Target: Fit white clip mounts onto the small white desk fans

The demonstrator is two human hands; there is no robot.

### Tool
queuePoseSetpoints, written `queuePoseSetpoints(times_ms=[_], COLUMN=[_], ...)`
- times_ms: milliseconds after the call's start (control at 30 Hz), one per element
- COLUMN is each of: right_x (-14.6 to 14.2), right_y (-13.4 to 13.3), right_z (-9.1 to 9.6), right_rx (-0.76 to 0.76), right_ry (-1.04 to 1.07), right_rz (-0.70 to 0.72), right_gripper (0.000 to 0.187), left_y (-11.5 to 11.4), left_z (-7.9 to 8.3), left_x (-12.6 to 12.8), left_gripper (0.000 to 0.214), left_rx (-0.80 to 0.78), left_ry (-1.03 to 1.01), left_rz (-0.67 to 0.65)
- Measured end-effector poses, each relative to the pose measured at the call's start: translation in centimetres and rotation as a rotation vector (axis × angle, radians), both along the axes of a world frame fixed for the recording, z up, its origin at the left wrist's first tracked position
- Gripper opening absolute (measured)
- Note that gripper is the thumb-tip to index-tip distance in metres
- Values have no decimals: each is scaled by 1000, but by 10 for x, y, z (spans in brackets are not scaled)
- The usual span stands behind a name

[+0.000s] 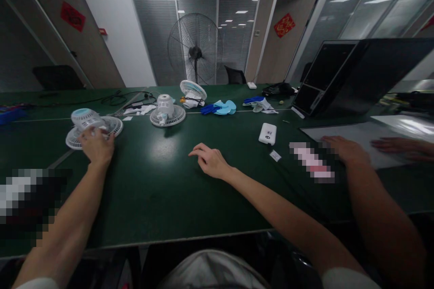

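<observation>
A small white fan [83, 118] with a pale blue top lies grille-down at the left of the green table. My left hand [97, 146] reaches over its near side, fingers curled around part of the housing; the fingertips are partly hidden. In the middle, my right hand [210, 161] hovers over or rests on the tabletop, fingers loosely stretched and holding nothing. Beyond it, a second white fan [166, 107] sits grille-down. Farther back, a third fan [193, 90] has its grille tilted up, with a dark cord around its lower part.
Blue gloves [210, 108] and a light blue piece [226, 107] lie behind my right hand. A white power bank [267, 133] and a small label [275, 156] are to the right. Another person's hands [347, 150] lie by a whitish sheet [369, 137]. A black computer case [325, 72] stands behind.
</observation>
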State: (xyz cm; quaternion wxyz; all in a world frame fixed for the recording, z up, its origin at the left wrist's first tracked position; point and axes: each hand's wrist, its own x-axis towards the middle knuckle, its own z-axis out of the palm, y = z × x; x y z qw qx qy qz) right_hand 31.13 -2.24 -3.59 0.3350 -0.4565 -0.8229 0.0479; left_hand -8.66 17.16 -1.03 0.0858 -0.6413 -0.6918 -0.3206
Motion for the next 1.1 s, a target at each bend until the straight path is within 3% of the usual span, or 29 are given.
queuePoseSetpoints(times_ms=[133, 333, 567, 800, 1100], right_x=[-1, -1, -1, -2, -3], right_y=[0, -1, 0, 0, -1], right_z=[1, -1, -1, -2, 2], right_rx=[-2, -7, 0, -3, -24], right_ry=[9, 7, -1, -37, -38], right_rz=[6, 14, 6, -17, -14], right_gripper=[39, 37, 35, 34, 32], left_y=[3, 2, -2, 0, 5], left_z=[-2, -2, -3, -2, 5], left_x=[-12, -19, -11, -13, -15], left_gripper=[57, 41, 40, 77, 32], left_rx=[75, 104, 92, 38, 146], left_ry=[-35, -9, 0, -17, -126], left_rz=[141, 149, 137, 62, 29])
